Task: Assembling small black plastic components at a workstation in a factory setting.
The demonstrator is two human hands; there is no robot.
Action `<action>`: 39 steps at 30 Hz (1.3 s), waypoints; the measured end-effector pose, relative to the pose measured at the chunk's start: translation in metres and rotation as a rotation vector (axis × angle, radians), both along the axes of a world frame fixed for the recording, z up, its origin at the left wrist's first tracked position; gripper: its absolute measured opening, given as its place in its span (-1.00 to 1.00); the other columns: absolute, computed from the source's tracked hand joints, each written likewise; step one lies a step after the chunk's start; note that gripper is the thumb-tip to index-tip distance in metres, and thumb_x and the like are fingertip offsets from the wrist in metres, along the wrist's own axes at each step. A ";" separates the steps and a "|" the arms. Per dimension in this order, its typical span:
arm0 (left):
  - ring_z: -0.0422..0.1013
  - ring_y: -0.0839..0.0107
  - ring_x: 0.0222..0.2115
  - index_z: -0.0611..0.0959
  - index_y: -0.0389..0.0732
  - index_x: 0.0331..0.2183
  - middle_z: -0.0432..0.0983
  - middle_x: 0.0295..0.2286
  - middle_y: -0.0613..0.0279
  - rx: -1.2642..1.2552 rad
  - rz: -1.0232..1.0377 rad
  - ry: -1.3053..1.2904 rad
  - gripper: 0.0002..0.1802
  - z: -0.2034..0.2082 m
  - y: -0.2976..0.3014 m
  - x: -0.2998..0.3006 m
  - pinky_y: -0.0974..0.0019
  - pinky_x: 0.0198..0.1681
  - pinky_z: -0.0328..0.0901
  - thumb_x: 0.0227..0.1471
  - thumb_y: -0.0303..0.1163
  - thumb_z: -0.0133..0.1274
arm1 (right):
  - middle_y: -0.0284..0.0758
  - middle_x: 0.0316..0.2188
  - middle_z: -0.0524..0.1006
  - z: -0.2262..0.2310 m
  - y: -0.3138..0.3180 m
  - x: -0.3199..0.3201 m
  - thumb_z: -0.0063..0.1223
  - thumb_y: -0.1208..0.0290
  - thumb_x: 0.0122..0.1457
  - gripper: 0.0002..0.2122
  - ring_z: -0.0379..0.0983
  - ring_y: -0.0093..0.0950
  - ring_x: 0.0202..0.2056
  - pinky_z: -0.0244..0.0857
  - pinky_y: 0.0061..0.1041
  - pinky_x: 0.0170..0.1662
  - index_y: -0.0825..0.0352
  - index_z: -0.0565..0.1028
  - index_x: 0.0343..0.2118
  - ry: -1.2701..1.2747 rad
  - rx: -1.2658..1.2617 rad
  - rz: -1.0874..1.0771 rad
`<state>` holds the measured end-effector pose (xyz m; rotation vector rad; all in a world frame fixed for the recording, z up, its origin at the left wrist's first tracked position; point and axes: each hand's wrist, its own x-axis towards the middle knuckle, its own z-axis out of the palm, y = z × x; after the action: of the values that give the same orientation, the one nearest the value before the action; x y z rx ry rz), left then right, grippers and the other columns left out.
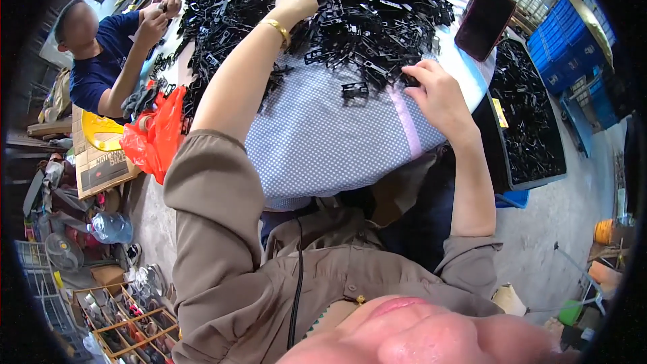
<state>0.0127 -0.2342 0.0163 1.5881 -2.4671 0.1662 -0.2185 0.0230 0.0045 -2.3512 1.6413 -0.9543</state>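
A large heap of small black slotted plastic parts (367,23) covers the far side of the table. My left hand (296,1), with a gold bangle at its wrist, is closed over the middle of the heap; its fingertips are turned away, so what they hold is hidden. At the heap's near right edge, my right hand (437,91) pinches a black plastic part (409,80) between thumb and fingers. A small black rectangular piece (355,91) lies apart on the dotted cloth (323,135), between my two hands and nearer the right one.
A dark phone (484,21) stands at the table's right. Beyond that edge is a black crate (513,162) of similar parts, with blue crates (563,44) behind. At left, a co-worker (101,61) handles something small beside a red plastic bag (158,136).
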 end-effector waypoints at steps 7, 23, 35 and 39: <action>0.43 0.48 -0.59 0.43 -0.30 -0.21 0.50 -0.42 0.09 -0.007 -0.194 0.524 -0.67 0.037 0.077 0.011 0.46 -0.49 0.32 -0.04 -0.36 0.01 | -0.24 -0.40 0.44 -0.001 0.005 -0.011 0.13 0.53 -0.15 -0.75 0.41 -0.27 -0.40 0.28 -0.42 -0.32 0.34 0.47 -0.32 0.084 -0.066 -0.112; 0.44 0.35 -0.29 0.42 -0.39 -0.13 0.41 -0.25 0.06 1.456 -0.201 1.470 -0.68 -0.017 0.219 0.010 0.43 -0.22 0.39 0.10 -0.42 -0.17 | -0.24 -0.40 0.51 0.011 0.010 0.035 0.15 0.63 -0.16 -0.86 0.47 -0.37 -0.36 0.35 -0.55 -0.31 0.41 0.51 -0.45 -0.216 -0.264 0.191; 0.43 0.28 -0.24 0.40 -0.42 -0.14 0.42 -0.24 0.00 1.333 -0.092 1.553 -0.67 -0.020 0.228 0.006 0.39 -0.14 0.37 0.12 -0.40 -0.21 | -0.25 -0.39 0.53 0.012 0.019 0.052 0.12 0.65 -0.17 -0.86 0.47 -0.36 -0.35 0.35 -0.50 -0.28 0.40 0.52 -0.46 -0.072 -0.287 0.223; 0.42 0.32 -0.24 0.40 -0.40 -0.12 0.41 -0.22 0.03 1.315 -0.115 1.512 -0.67 -0.019 0.228 0.006 0.40 -0.13 0.36 0.12 -0.40 -0.20 | -0.26 -0.39 0.53 0.005 0.019 0.055 0.11 0.64 -0.17 -0.85 0.47 -0.36 -0.34 0.35 -0.47 -0.26 0.39 0.52 -0.45 -0.015 -0.288 0.224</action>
<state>0.0183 -0.0062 -0.0032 0.9077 -1.1772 -2.0745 -0.1636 0.0425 0.0099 -2.6305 1.2709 -1.2254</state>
